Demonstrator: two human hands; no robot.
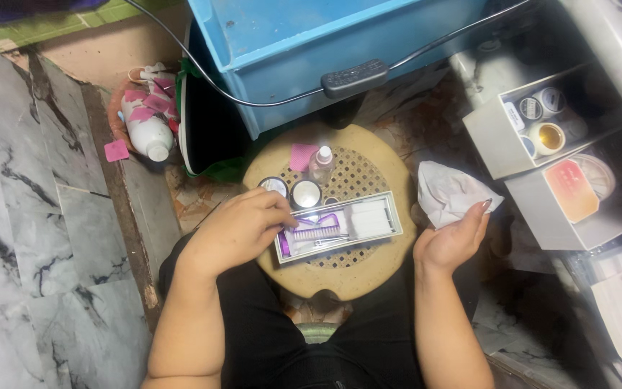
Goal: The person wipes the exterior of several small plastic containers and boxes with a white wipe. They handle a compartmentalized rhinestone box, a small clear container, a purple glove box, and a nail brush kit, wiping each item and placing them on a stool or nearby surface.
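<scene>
My left hand reaches over the left end of a shallow grey tray on a round beige stool, fingertips at a purple nail brush lying inside; whether it grips the brush is unclear. White pads fill the tray's right half. My right hand is raised palm-up beside the stool, holding a crumpled white tissue. Behind the tray stand two small round jars, a small clear bottle and a pink card.
A blue plastic bin with a black cable and adapter stands behind the stool. White boxes holding small pots sit at right. A white bottle with pink scraps lies at left by the marble floor.
</scene>
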